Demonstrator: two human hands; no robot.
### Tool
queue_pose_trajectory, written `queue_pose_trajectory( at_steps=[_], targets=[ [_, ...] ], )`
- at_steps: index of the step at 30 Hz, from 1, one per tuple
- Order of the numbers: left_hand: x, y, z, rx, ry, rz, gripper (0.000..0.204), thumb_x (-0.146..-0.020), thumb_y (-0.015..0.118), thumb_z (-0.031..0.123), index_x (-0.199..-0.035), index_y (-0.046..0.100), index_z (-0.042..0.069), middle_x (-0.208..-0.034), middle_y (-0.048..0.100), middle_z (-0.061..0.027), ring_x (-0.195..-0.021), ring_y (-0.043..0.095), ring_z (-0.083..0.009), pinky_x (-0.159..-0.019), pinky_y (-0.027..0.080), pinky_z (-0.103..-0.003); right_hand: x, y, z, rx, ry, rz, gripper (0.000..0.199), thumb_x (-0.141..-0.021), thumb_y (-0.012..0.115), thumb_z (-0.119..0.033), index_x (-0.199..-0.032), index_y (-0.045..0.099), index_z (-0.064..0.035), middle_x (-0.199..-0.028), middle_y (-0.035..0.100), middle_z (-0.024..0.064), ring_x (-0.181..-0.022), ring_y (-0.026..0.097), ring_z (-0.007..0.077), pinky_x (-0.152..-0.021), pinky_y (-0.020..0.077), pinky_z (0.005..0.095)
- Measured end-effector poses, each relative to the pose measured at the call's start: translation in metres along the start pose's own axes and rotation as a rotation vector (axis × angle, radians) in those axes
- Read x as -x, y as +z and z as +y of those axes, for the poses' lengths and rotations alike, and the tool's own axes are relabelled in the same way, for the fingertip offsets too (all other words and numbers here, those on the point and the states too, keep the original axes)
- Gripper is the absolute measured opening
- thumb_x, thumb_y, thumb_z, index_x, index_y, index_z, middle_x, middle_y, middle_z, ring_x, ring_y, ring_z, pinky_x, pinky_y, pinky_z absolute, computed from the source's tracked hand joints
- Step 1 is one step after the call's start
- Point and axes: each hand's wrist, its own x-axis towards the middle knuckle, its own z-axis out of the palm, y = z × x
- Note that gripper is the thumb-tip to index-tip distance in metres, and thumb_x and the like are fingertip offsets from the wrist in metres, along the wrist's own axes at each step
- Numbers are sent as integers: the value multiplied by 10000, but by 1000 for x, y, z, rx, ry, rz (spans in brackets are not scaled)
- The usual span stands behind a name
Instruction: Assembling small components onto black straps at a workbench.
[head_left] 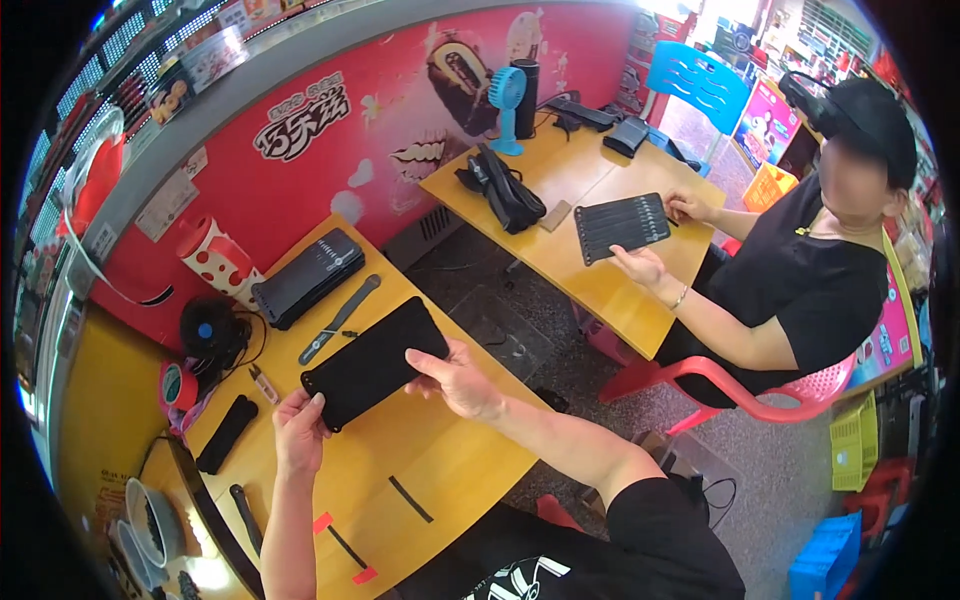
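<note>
Both my hands hold a flat black rectangular card [375, 362] above the yellow table [440, 470]. My left hand [298, 432] grips its near left corner. Pinching its right edge is my right hand [458, 378]. Past the card on the table lie a long grey-black strip [340, 318] and a black ridged stack [308, 277]. Thin black strips [410, 498] lie on the table close to me, and some have red ends [364, 575].
A second person sits at the right at another yellow table [590, 270], their hands on a black card with rows of strips [622, 226]. A blue fan [507, 100], black bags [505, 190], a spotted red cup [215, 255], red tape [176, 386] and a pink chair [760, 395] are about.
</note>
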Motion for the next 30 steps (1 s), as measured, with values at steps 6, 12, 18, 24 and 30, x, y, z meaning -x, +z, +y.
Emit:
queue_pose_trajectory(
  at_steps=[6,12,18,24,30],
  targets=[
    [-4,-6,-7,-5,-27,-7,116,-902,634,81,-982,650,-2,-711,643,2,-490,546,-62,-412,415,-193,-1,-3,5,99,-25,-24,233,-929,648,-244,-1094,592,-89,-883,650,-1,-639,623,70,-477,433,186],
    [-6,-19,-26,-25,-11,-9,115,-915,613,63,-1008,638,-1,-776,663,-11,-488,541,-57,-402,410,-179,-2,-1,7,146,-14,-26,286,-923,650,-260,-1149,579,-100,-874,640,-17,-626,605,55,-476,418,178],
    [-2,-19,-27,-1,11,23,145,-910,616,48,-1047,630,2,-785,665,-8,-489,541,-54,-394,404,-171,-3,0,3,136,-25,-11,325,-925,641,-257,-1200,566,-102,-868,633,-20,-619,586,58,-479,412,178],
    [6,-11,-14,-22,176,-26,142,-871,613,-25,-993,655,35,-826,654,-12,-596,577,-90,-498,449,-212,-11,-7,3,70,-115,97,397,-941,608,-288,-1278,511,-104,-921,634,-7,-669,587,69,-484,413,186],
    [29,48,14,-710,778,-50,373,-673,608,-191,-898,717,86,-1124,593,-136,-1010,572,-219,-727,480,-263,-15,-26,-19,-276,9,151,529,-993,357,-572,-1349,432,-189,-1079,637,17,-847,620,120,-663,471,279]
  ],
)
